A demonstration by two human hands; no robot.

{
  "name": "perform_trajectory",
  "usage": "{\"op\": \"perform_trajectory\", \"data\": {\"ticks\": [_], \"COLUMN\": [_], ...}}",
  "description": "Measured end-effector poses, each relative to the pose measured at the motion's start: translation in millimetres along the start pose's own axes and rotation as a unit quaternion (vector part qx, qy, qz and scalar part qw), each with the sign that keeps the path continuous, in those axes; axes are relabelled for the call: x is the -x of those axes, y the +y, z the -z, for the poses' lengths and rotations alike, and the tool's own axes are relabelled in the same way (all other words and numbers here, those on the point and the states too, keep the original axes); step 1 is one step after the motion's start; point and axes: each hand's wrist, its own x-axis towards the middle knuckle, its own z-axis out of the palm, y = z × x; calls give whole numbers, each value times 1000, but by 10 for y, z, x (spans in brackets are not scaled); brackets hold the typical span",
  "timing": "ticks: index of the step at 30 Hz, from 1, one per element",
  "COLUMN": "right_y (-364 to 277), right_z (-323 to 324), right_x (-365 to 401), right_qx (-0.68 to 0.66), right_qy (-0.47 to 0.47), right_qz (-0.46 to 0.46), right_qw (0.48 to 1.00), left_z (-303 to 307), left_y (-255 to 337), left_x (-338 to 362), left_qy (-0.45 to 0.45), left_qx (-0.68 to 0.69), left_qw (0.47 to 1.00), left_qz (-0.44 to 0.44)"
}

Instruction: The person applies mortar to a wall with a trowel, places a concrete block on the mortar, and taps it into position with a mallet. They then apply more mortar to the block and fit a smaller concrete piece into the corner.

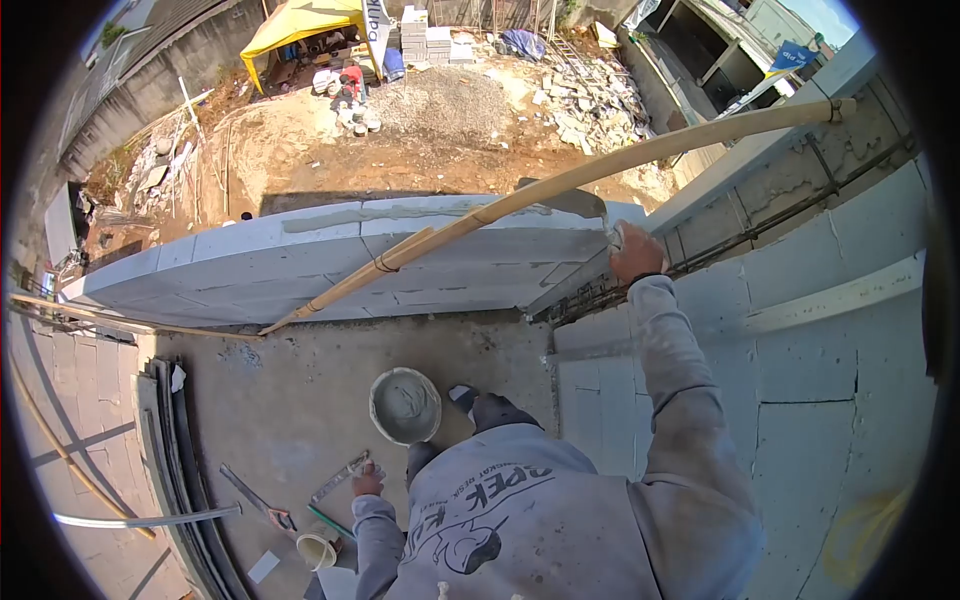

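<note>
My right hand is closed around the handle of a trowel. Its dark metal blade lies at the top of the low wall of pale blocks, partly behind a bamboo pole. Grey mortar runs along the wall's top edge. My left hand hangs low with its fingers loosely apart, and I see nothing in it. Just beside it in view is a narrow metal strip, seemingly on the floor. A bucket of wet grey mortar stands by my feet.
The bamboo pole slants across the wall. On the floor lie a handsaw, a small pail and long dark boards. A block wall rises at right. Beyond and below are a gravel heap and a yellow canopy.
</note>
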Motion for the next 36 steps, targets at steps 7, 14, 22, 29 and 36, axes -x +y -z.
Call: {"op": "perform_trajectory", "data": {"ticks": [7,14,22,29,36], "right_y": [-29,-452,-1128,-1773,-2387], "right_z": [-189,-195,-488,-471,-679], "right_x": [-83,-402,-857,-1380,-1660], "right_qx": [29,-7,-3,-20,-83], "right_qy": [-65,-103,-73,-128,-108], "right_qz": [-12,90,236,343,413], "right_qw": [997,991,969,930,900], "left_z": [-264,-41,-242,-386,-329], "left_y": [1021,-386,845,782,193], "left_x": [510,-128,607,1094,1378], "left_qy": [49,-4,125,156,152], "left_qx": [212,10,301,262,113], "left_qw": [969,999,931,934,981], "left_qz": [120,-32,166,186,37]}}
